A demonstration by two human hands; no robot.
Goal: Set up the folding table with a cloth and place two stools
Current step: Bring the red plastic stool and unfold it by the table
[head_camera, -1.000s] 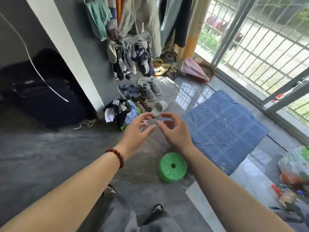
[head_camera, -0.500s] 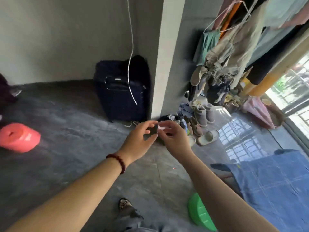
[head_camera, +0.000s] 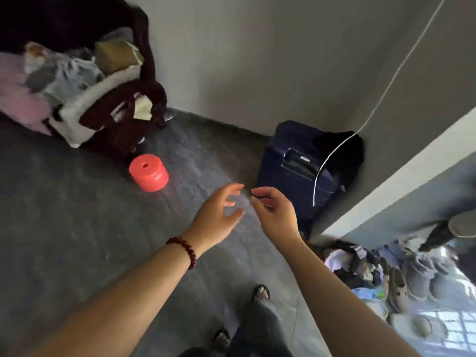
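Nearing red stool (head_camera: 149, 172); left hand (head_camera: 215, 218), right hand (head_camera: 276, 216) parted.

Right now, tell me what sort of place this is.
Probably a lived-in room at home, partly used for storage: a dark suitcase stands upright, a heap of clothes is piled at the far left, and shoes lie in a cluster at the right.

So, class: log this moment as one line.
left hand: open | right hand: fingers curled, contents unclear | red round plastic stool: on floor, untouched
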